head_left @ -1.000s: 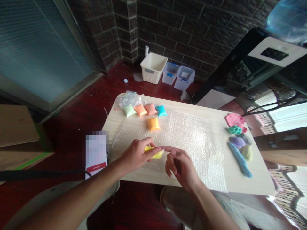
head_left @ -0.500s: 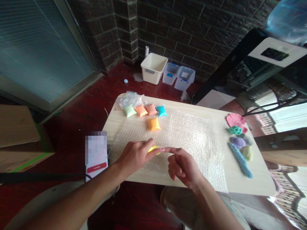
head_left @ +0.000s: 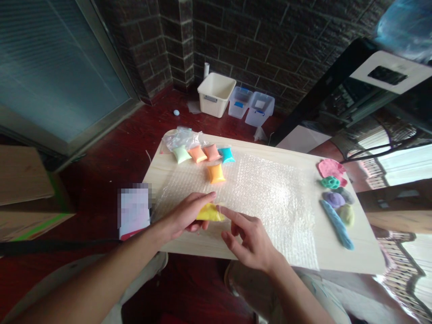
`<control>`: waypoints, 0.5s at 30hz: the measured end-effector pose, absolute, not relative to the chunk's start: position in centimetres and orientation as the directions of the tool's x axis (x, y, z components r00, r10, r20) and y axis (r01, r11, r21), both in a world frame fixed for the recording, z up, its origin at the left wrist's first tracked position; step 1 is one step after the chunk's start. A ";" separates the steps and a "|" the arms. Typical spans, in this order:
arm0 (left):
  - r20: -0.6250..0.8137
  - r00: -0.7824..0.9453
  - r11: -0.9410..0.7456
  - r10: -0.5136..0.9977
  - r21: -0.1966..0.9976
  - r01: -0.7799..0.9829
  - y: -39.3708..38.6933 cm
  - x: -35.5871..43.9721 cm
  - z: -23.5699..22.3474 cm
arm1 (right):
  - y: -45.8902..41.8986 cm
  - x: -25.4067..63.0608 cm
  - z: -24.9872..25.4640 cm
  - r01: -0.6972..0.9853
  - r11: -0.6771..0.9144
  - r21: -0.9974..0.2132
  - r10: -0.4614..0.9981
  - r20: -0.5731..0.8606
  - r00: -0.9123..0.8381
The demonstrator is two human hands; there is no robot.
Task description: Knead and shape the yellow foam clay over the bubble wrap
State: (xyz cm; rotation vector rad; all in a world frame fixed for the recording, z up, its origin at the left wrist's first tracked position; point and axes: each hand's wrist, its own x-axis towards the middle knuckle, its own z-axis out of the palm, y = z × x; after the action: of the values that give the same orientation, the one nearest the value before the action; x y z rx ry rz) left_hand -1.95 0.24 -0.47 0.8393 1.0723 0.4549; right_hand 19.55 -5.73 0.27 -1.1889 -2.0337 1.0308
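Note:
My left hand grips a small packet of yellow modelling clay above the near part of the table, thumb on top and fingers below. At the packet's right end, the outstretched index finger of my right hand touches its edge. The right thumb stands apart and the other fingers are loosely curled, with nothing held in them. Just beyond lies an orange clay packet on bubble wrap. Behind it are a pale green packet, two orange-pink packets and a turquoise packet.
Shaped clay lies along the table's right side: a pink piece, a green piece, a purple lump and a blue roll. A crumpled plastic bag sits at the far left corner. Bins stand on the floor behind.
My left hand has turned, so more of the yellow packet shows. My right thumb has opened away from its fingers, while the index finger stays at the packet's end.

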 end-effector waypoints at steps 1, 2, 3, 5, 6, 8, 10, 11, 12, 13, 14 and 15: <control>-0.590 0.439 0.630 0.678 0.773 0.066 0.3 -2.0 -0.4 | -5.6 19.5 0.3 0.492 0.326 -0.807 0.885 0.079 -0.458; -0.596 0.443 0.636 0.670 0.768 0.071 0.3 -2.0 -0.4 | -5.6 19.5 0.2 0.519 0.336 -0.786 0.882 0.070 -0.466; -0.599 0.443 0.637 0.667 0.767 0.079 0.3 -2.0 -0.3 | -5.5 19.5 0.2 0.539 0.343 -0.769 0.879 0.062 -0.472; -0.601 0.437 0.626 0.669 0.773 0.104 0.2 -2.0 -0.3 | -5.4 19.5 0.2 0.557 0.348 -0.754 0.876 0.049 -0.480; -0.597 0.435 0.614 0.674 0.780 0.119 0.2 -2.0 -0.3 | -5.4 19.5 0.3 0.562 0.340 -0.754 0.876 0.037 -0.480; -0.578 0.436 0.583 0.690 0.801 0.139 0.2 -1.9 -0.3 | -5.3 19.6 0.3 0.563 0.303 -0.769 0.879 -0.002 -0.476; -0.549 0.436 0.550 0.713 0.824 0.137 0.2 -1.9 -0.5 | -5.4 19.6 0.4 0.537 0.241 -0.808 0.877 -0.055 -0.477; -0.530 0.435 0.532 0.728 0.837 0.128 0.2 -1.9 -0.6 | -5.4 19.6 0.4 0.517 0.210 -0.830 0.874 -0.078 -0.479; -0.508 0.429 0.512 0.747 0.851 0.116 0.2 -1.8 -0.7 | -5.4 19.5 0.4 0.498 0.183 -0.848 0.870 -0.096 -0.484; -0.485 0.418 0.490 0.768 0.866 0.104 0.2 -1.8 -0.8 | -5.4 19.5 0.4 0.486 0.164 -0.859 0.868 -0.108 -0.484; -0.460 0.402 0.464 0.792 0.881 0.095 0.2 -1.7 -0.9 | -5.5 19.5 0.3 0.486 0.157 -0.860 0.870 -0.113 -0.480; -0.436 0.384 0.437 0.814 0.895 0.089 0.2 -1.7 -1.0 | -5.5 19.4 0.3 0.498 0.164 -0.851 0.874 -0.109 -0.473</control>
State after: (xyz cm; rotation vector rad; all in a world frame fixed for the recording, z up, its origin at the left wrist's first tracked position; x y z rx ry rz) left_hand -1.69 0.15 -1.03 1.0304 1.0937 0.5853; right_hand 19.45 -5.46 0.29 -1.3009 -2.0382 1.2404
